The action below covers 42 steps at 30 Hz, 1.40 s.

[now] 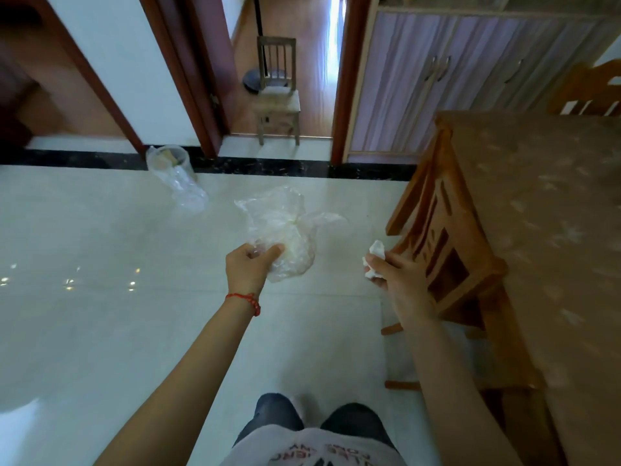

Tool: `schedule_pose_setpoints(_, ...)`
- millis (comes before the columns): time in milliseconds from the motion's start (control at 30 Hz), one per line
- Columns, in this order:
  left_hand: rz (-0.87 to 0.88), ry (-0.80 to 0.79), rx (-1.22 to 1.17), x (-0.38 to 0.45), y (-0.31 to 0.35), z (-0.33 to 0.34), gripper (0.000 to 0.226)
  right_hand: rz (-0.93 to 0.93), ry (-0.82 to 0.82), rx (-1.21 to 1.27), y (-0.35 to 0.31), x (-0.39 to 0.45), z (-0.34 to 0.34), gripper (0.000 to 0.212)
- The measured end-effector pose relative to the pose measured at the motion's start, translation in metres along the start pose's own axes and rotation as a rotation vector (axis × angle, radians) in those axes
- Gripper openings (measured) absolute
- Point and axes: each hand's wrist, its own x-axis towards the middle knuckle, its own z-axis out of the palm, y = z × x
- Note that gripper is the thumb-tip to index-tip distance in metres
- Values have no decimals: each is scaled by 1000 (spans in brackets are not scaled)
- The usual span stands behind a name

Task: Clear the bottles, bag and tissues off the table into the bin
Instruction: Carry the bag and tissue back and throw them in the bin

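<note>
My left hand (250, 269) is closed on a crumpled clear plastic bag (285, 230), held out over the tiled floor at mid-frame. My right hand (400, 284) grips crumpled white tissues (374, 255) just left of a wooden chair. The bin (171, 166), lined with a clear plastic bag and holding some items, stands on the floor by the wall ahead and to the left. The table (544, 230) with a patterned brown cloth is on my right. No bottles show on the visible part of it.
A wooden chair (443, 237) is tucked against the table's left side. A small wooden chair (279, 92) stands in the open doorway ahead. A cabinet (453, 82) with pale striped doors lines the far wall. Glossy floor tiles (100, 280) stretch between me and the bin.
</note>
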Motion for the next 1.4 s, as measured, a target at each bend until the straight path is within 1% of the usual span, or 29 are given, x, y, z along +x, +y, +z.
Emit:
schedule_pose_setpoints(33, -2, 6, 4, 7, 0, -3, 50, -3, -9, -6, 0, 5, 6, 2)
schedule_pose_setpoints(133, -11, 33, 0, 27, -1, -5, 52, 4, -23, -16, -1, 20, 19, 9)
schedule_pose_setpoints(300, -43, 51, -30, 67, -1, 10, 48, 23, -19, 1, -15, 60, 31, 14)
schedule_pose_setpoints(367, -43, 38, -25, 85, 3, 24, 50, 19, -31, -6, -22, 83, 35, 12)
schedule_pose_setpoints(467, -46, 45, -30, 117, 11, 50, 49, 25, -27, 4, -35, 123, 39, 1)
schedule_pose_setpoints(633, -51, 39, -4, 171, 38, 102, 53, 41, 5, -27, -67, 196, 44, 2)
schedule_pose_setpoints(700, -52, 38, 5, 192, 49, 120, 53, 27, 3, -70, -79, 222, 47, 10)
schedule_pose_setpoints(733, -52, 42, 12, 203, 54, 128, 54, 23, 0, -96, -84, 234, 49, 10)
schedule_pose_setpoints(800, -55, 52, 19, 225, 63, 144, 54, 30, -18, -106, -94, 259, 52, 3)
schedule_pose_setpoints(933, -72, 47, 35, 268, 78, 168, 54, 64, -32, -71, -111, 307, 64, 3)
schedule_pose_setpoints(1100, -74, 26, 46, 338, 95, 196, 53, 72, 4, -47, -131, 373, 88, 4)
schedule_pose_setpoints(1200, -72, -3, 36, 387, 109, 215, 55, 65, 25, -15, -148, 418, 107, 14)
schedule_pose_setpoints(1233, -70, -16, 33, 405, 115, 221, 55, 59, 32, -7, -154, 434, 115, 15)
schedule_pose_setpoints(1300, -75, -47, 41, 438, 126, 233, 55, 60, 53, -25, -165, 463, 128, 5)
schedule_pose_setpoints(1400, -69, -60, 52, 484, 141, 247, 55, 47, 101, -44, -180, 502, 148, 8)
